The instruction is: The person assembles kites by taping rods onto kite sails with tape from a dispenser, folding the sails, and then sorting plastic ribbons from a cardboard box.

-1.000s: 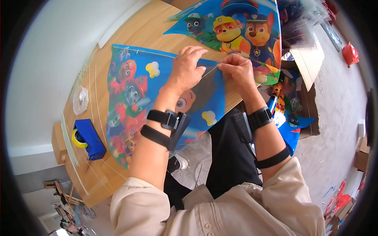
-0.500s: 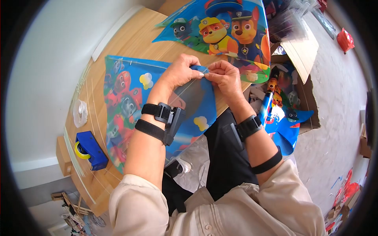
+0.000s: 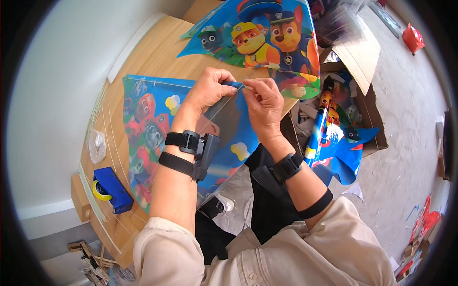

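A blue cartoon-printed kite (image 3: 183,106) of thin plastic film lies on the table with its printed side down, and the pictures show through. A thin pale rod (image 3: 217,113) runs diagonally across it to the top corner. My left hand (image 3: 208,93) is closed on that corner, thumb and fingers pinching the folded blue edge. Just to its right, my right hand (image 3: 264,107) pinches at the tip of the same corner, its fingertips close to the left thumb. Whatever small piece lies between the right fingertips is too small to make out.
Another printed kite (image 3: 253,40) lies at the table's far side. A blue tape dispenser (image 3: 113,190), a clear plastic bag (image 3: 97,146) and thin rods (image 3: 90,188) are on the left. At the right stands a cardboard box (image 3: 372,105) with a rolled printed kite (image 3: 329,136) over it.
The view has shifted slightly. My right hand has turned, its fingers now bent over the corner tip. My left hand keeps its pinch on the kite's corner.
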`<act>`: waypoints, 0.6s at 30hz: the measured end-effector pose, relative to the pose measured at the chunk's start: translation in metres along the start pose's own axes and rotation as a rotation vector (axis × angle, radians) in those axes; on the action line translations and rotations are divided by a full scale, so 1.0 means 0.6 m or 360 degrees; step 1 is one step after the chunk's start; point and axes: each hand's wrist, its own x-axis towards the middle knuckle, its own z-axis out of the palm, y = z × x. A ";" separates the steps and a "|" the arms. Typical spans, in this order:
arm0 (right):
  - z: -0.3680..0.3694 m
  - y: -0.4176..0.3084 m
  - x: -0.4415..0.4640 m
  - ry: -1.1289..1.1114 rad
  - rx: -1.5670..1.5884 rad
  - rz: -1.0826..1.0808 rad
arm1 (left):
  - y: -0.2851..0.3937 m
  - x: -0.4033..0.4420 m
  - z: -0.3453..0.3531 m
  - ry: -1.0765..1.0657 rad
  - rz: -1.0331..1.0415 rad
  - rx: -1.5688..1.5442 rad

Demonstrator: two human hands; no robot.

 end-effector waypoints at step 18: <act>-0.001 0.013 0.028 -0.0415 0.0540 0.0730 | 0.005 -0.004 0.001 -0.0016 0.0049 0.0094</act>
